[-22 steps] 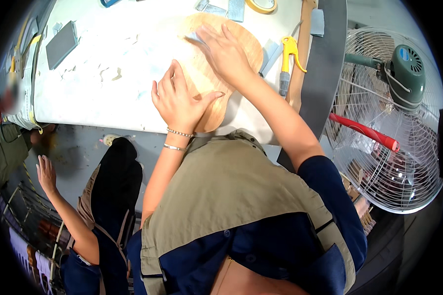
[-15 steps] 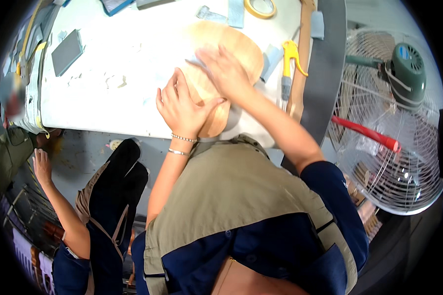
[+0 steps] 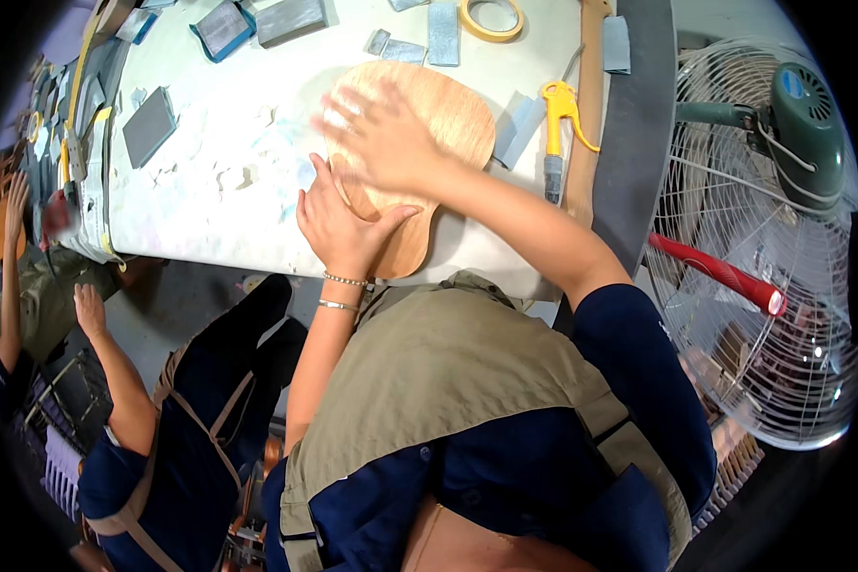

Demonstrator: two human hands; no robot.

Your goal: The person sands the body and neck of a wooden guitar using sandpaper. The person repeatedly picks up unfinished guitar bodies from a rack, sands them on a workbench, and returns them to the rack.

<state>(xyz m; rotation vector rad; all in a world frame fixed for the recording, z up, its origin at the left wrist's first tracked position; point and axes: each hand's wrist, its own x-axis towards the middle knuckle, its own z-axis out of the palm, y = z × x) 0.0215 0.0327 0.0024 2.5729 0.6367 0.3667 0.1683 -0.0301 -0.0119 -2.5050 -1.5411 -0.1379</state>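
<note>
A pale wooden guitar-shaped body (image 3: 458,110) lies on the white worktable, its narrower end toward me. My left hand (image 3: 341,227) rests at its left edge, fingers stretched apart and the thumb laid over the wood. Across the upper part, my right hand (image 3: 381,143) is flat with its fingers spread, blurred by motion. Whether anything lies under that palm is hidden.
Sandpaper pieces (image 3: 443,33), a tape roll (image 3: 491,17) and grey sanding blocks (image 3: 291,21) lie at the back. A yellow air gun (image 3: 558,105) is right, beside a large fan (image 3: 772,248). A co-worker's arm (image 3: 114,372) is at lower left.
My right hand has swept left across the wood; a greyish edge seen by it earlier no longer shows. The left hand stays at the wood's edge. The view has shifted slightly.
</note>
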